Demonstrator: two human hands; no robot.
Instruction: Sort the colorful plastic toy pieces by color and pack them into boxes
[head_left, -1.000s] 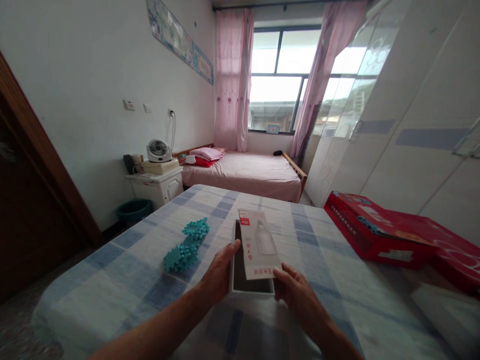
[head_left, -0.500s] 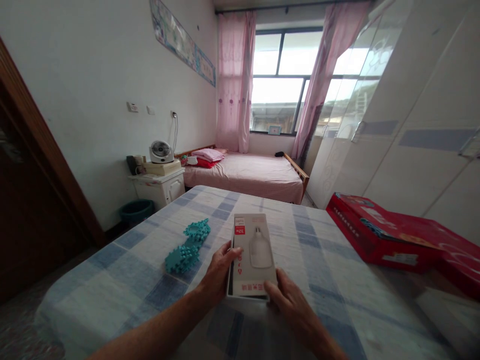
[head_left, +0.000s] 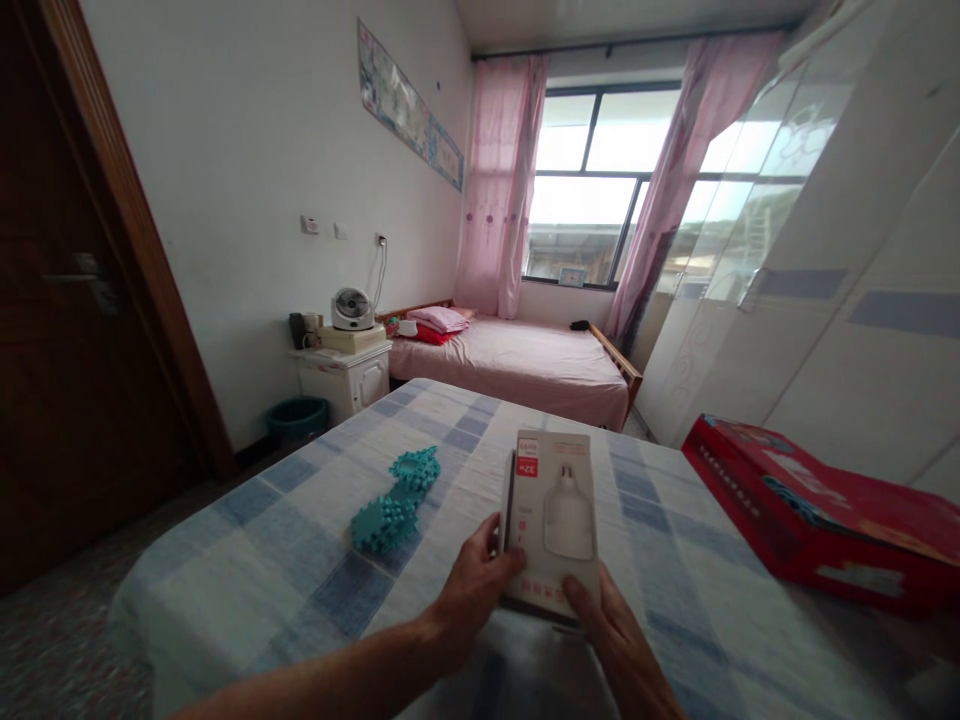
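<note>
A light bulb box (head_left: 553, 520), grey-white with a printed bulb picture and red lettering, is held between my two hands above the table. My left hand (head_left: 484, 565) grips its left side, the thumb lying on the front face. On the lower right corner, my right hand (head_left: 604, 620) holds it with the thumb on the front and the fingers along the side. What the box contains is hidden. Left of it, a teal knobbly plastic piece (head_left: 397, 500) lies on the tablecloth, out of reach of both hands' grip.
A blue and white checked tablecloth (head_left: 300, 560) covers the table. At the right stands a large red box (head_left: 810, 510). Beyond the table are a pink bed (head_left: 517, 365), a white cabinet with a small fan (head_left: 352, 309) on top, and a green bin (head_left: 298, 418).
The box is tilted up more towards me, and both hands have shifted with it. The whole view has turned left and up, so the room appears further right and lower.
</note>
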